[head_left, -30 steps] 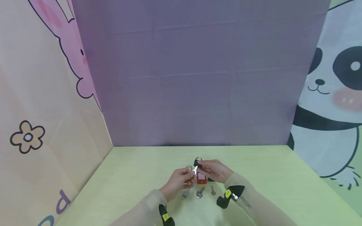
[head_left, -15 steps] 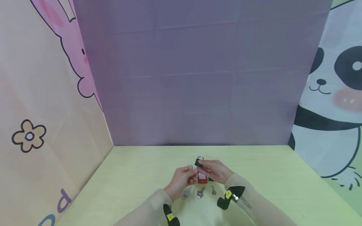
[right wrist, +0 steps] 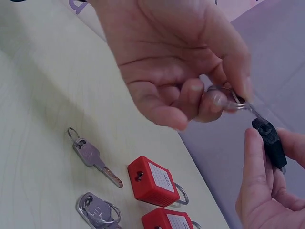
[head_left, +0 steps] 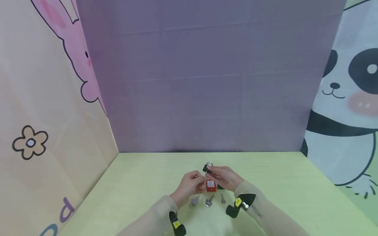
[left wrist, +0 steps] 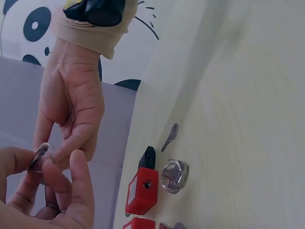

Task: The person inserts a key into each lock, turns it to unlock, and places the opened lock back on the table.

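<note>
In the head view my left hand and right hand meet above the table. The right hand holds a black padlock, its shackle pointing away and its keyhole end facing the left hand. My left thumb and fingers pinch a key with a ring on it. The key's blade meets the keyhole end of the padlock; how deep it sits, I cannot tell. In the left wrist view the key ring shows between the fingertips, and the padlock is mostly hidden.
Beneath the hands lie two red padlocks, one nearer and one beside it, plus another black padlock. Closer to me are a long key, a ringed key and a small key.
My left hand has moved slightly right, bringing the key up to the black padlock. The right hand has stayed nearly in place, the padlock tilting a little.
</note>
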A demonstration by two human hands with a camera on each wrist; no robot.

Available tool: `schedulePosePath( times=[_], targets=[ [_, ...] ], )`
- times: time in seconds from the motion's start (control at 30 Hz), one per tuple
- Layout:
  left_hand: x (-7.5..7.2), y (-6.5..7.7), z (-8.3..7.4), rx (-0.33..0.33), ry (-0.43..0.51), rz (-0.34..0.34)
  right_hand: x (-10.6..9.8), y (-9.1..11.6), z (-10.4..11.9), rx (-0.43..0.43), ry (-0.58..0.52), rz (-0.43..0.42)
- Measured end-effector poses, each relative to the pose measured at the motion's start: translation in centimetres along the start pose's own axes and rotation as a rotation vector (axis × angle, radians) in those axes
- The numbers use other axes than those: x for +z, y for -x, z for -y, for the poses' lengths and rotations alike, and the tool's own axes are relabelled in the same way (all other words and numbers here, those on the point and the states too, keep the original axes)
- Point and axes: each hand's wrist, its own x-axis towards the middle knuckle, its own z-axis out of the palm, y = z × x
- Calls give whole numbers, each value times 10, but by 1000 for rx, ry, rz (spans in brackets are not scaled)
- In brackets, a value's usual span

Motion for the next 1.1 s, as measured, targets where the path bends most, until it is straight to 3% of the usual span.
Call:
schedulePosePath(
  times=[0.1,0.17,0.4,0.53,0.83,1.1],
  targets=[
    [-4,1,3,-29,105,23,-4,0,0,-5,-5,11],
    [-8,2,2,-22,112,13,-6,0,0,-6,-6,6],
    [-24,-1,2,65,-46,-19,-8,0,1,23,-4,-41],
    [-29,-3,5,79,-47,-32,-8,0,0,37,1,-48],
    [-38,-5,7,49,-69,-162,-8,-1,-1,49,14,-47],
    [-44,-8,9,91,-127,-143,-7,-1,-2,53,11,-70]
  ],
)
